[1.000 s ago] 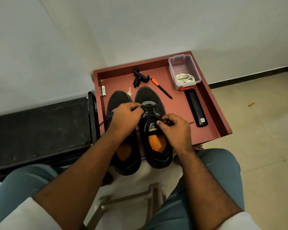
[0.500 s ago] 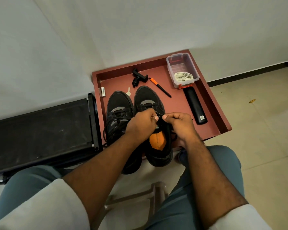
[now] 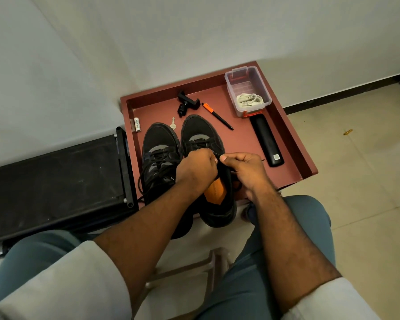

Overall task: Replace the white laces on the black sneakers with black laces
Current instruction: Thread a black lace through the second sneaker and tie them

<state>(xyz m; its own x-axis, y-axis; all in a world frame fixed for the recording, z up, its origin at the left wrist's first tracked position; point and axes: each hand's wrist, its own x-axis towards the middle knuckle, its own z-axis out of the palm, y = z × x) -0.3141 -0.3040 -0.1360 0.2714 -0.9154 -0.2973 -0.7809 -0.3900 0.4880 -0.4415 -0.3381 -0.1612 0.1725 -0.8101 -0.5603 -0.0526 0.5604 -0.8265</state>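
Two black sneakers [image 3: 183, 158] counted; one clear box [image 3: 248, 91]; one pen [image 3: 217, 116]; one key [image 3: 173, 124]; one battery [image 3: 137, 124]; two hands [image 3: 196, 169].

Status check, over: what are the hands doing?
Left hand and right hand both pinching black lace at right sneaker. White laces in the box. Nothing in the way.

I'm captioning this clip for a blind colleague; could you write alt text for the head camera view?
Both hands, left hand and right hand, pinch a black lace over the right sneaker of a black pair standing in a red tray. The left sneaker already has black laces, and white laces lie in a clear box at the tray's far corner.
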